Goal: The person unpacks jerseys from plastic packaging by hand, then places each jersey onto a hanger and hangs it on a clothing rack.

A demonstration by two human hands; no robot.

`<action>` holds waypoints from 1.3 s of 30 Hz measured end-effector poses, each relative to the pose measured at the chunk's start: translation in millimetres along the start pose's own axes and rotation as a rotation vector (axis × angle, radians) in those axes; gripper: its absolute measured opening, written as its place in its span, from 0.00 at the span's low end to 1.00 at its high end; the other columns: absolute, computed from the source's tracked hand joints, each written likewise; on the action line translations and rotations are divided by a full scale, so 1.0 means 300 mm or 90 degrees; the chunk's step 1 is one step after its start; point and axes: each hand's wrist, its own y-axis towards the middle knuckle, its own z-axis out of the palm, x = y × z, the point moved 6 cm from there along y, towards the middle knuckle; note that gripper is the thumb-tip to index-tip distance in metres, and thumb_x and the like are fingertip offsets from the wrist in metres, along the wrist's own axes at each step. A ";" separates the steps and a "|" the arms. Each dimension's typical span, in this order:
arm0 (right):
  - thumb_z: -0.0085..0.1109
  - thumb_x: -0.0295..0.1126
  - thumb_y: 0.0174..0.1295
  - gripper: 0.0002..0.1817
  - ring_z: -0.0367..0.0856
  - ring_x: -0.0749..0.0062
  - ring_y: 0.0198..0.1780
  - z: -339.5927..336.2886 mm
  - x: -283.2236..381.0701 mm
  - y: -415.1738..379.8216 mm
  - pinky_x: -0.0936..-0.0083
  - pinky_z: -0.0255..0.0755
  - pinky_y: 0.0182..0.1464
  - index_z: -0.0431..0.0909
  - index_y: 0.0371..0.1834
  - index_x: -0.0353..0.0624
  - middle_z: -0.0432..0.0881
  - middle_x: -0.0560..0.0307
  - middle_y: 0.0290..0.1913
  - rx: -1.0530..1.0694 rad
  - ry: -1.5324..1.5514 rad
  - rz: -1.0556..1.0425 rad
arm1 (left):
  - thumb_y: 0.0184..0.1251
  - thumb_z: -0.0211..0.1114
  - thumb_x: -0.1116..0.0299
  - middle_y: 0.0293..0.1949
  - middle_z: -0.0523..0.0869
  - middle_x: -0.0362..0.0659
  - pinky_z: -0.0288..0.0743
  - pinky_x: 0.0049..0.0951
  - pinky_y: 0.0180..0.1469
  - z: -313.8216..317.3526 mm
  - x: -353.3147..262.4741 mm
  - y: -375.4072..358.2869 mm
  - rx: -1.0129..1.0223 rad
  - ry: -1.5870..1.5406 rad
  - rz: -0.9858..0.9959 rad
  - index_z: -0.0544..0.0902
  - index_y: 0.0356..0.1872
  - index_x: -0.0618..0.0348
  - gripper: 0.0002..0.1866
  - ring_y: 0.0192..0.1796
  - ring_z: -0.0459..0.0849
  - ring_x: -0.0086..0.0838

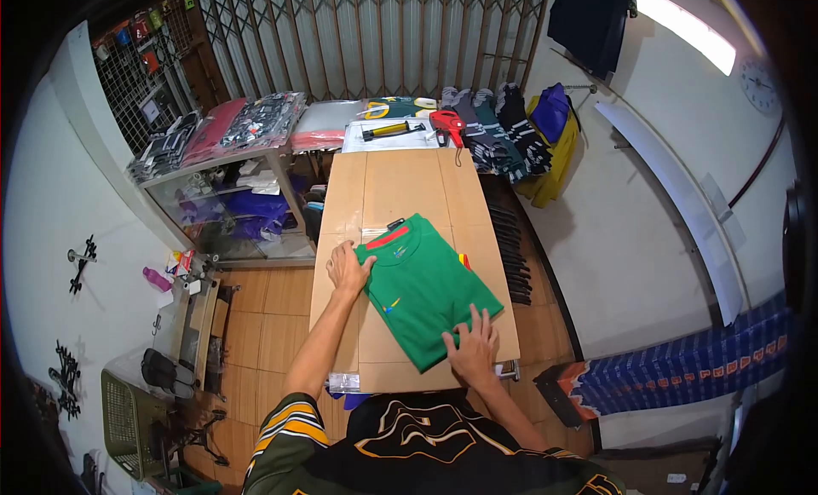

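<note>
Green T-shirt folded flat on desk; left hand at shoulder corner, can't tell if pinching; right hand, fingers spread, at lower edge; likely light, soft, floppy; best held at opposite edges.

Green tee, folded, lying flat at an angle on table, red inner collar showing, w/ sm. yellow-blue logo

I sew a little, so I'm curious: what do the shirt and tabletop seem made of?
Shirt: soft, matte cloth, judging by its gentle rumples; cotton is possible. Tabletop: smooth, tan, perhaps cardboard, given its straight crease-like lines, though wood is possible.
</note>
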 end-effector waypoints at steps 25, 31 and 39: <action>0.69 0.35 0.59 0.21 0.78 0.46 0.60 0.250 -0.143 0.731 0.49 0.71 0.64 0.79 0.56 0.45 0.82 0.46 0.55 -0.078 0.150 0.103 | 0.58 0.64 0.71 0.58 0.79 0.55 0.64 0.54 0.68 0.039 -0.007 0.028 -0.137 -0.191 0.139 0.81 0.45 0.56 0.12 0.67 0.74 0.51; 0.73 0.34 0.57 0.16 0.80 0.49 0.57 0.273 -0.131 0.744 0.52 0.72 0.60 0.82 0.47 0.48 0.83 0.51 0.50 -0.048 0.123 0.144 | 0.57 0.64 0.73 0.58 0.80 0.52 0.63 0.53 0.67 0.033 -0.012 0.026 -0.124 -0.191 0.158 0.83 0.42 0.55 0.11 0.65 0.75 0.49; 0.67 0.21 0.55 0.10 0.84 0.50 0.51 0.266 -0.190 0.699 0.57 0.77 0.53 0.81 0.41 0.42 0.84 0.47 0.45 -0.078 0.286 0.044 | 0.58 0.64 0.74 0.52 0.84 0.48 0.66 0.47 0.66 0.048 0.007 0.020 -0.144 -0.215 0.154 0.84 0.40 0.57 0.09 0.60 0.79 0.45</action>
